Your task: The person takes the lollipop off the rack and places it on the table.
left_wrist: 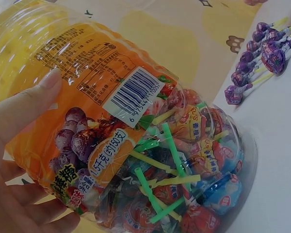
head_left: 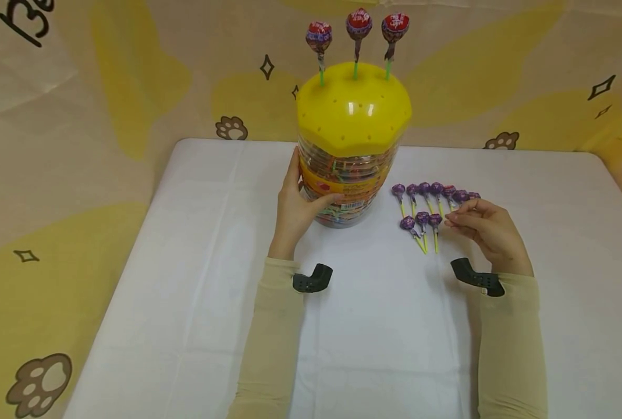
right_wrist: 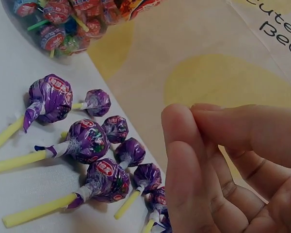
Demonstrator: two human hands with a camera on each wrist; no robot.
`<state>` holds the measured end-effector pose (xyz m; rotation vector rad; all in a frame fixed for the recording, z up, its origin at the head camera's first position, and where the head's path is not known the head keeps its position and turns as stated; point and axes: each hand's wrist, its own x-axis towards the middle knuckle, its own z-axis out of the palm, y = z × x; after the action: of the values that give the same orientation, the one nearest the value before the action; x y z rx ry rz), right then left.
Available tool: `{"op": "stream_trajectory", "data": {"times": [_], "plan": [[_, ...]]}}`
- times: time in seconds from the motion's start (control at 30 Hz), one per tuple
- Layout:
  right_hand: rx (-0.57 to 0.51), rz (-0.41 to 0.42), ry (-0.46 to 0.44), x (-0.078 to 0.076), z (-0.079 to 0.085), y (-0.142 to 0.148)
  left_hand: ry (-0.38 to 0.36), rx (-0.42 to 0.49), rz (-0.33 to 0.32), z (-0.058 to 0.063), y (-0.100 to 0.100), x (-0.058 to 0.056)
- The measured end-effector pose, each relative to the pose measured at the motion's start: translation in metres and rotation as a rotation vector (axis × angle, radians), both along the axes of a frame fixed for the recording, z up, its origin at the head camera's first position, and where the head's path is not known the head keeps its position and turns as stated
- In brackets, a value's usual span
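Observation:
A clear plastic jar [head_left: 342, 201] of wrapped lollipops, with an orange label and barcode, leans slightly on the table. My left hand [head_left: 297, 212] grips its side, thumb across the label [left_wrist: 121, 77] and fingers curled behind. Three red-and-purple lollipops [head_left: 359, 24] stand upright in the yellow lid [head_left: 355, 110], which has small holes. Right of the jar lie purple lollipops with yellow sticks: several in a back row [head_left: 424, 189] and three in front [head_left: 422, 219]. Beside them hovers my right hand [head_left: 486, 227], fingers loosely bent, thumb and index fingertips close together with nothing visible between them.
A white cloth covers the table [head_left: 384, 337], whose far edge meets a yellow-and-beige printed backdrop [head_left: 148, 70]. A black wrist mount [head_left: 313, 279] sits on the left sleeve, and another black mount [head_left: 478, 278] on the right one.

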<state>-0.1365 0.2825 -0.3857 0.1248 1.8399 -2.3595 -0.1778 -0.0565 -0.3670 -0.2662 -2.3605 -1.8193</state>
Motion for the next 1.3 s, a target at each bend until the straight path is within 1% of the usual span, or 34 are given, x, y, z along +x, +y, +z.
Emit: {"op": "stream_trajectory", "data": {"times": [0.17, 0.33, 0.5, 0.57, 0.77, 1.03, 1.23, 1.3], "plan": [[-0.058, 0.026, 0.03, -0.001, 0.002, -0.003, 0.004, 0.002, 0.006, 0.001, -0.001, 0.0], [-0.068, 0.038, 0.047, -0.002, 0.005, -0.007, 0.003, 0.015, -0.009, -0.001, -0.001, -0.001], [-0.072, 0.038, 0.075, -0.005, 0.013, -0.013, 0.01, 0.014, -0.015, -0.001, 0.0, -0.001], [-0.086, 0.039, 0.084, -0.008, 0.019, -0.016, 0.011, 0.012, -0.011, -0.001, 0.0, 0.0], [-0.097, 0.001, 0.093, -0.019, 0.038, -0.029, 0.002, -0.006, -0.002, -0.001, -0.001, 0.0], [-0.075, -0.058, 0.097, -0.031, 0.06, -0.044, 0.006, -0.009, -0.002, -0.002, -0.001, 0.0], [-0.088, -0.066, 0.113, -0.039, 0.076, -0.055, 0.002, -0.011, -0.002, -0.002, -0.001, 0.0], [-0.11, -0.059, 0.113, -0.041, 0.081, -0.058, 0.004, -0.006, -0.004, -0.002, -0.001, 0.0]]}}
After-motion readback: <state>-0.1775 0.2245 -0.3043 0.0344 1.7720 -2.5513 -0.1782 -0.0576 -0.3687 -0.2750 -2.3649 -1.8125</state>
